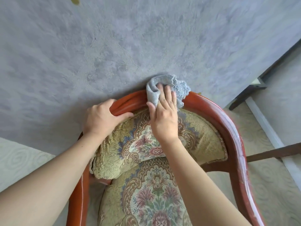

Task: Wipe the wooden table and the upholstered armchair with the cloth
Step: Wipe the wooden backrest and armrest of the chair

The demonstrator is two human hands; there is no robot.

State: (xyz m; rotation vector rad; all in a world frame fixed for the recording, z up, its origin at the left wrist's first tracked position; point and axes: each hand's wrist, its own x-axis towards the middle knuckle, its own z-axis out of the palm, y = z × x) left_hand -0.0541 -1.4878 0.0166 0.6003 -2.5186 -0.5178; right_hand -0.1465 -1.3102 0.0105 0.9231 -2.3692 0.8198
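Note:
The upholstered armchair (200,128) fills the lower middle of the view, with a red-brown wooden frame and floral tapestry fabric on its back and seat. A grey cloth (177,88) lies bunched over the top rail of the chair back. My right hand (164,115) lies flat on the cloth with its fingers spread, pressing it against the rail and the upper edge of the fabric. My left hand (102,118) grips the top rail just to the left of the cloth. The wooden table is not in view.
The chair back stands against a grey patterned wall (114,46). A dark door frame (254,85) and a white baseboard (267,128) run along the right. Pale swirl-patterned flooring (267,176) shows right of the chair and at the lower left.

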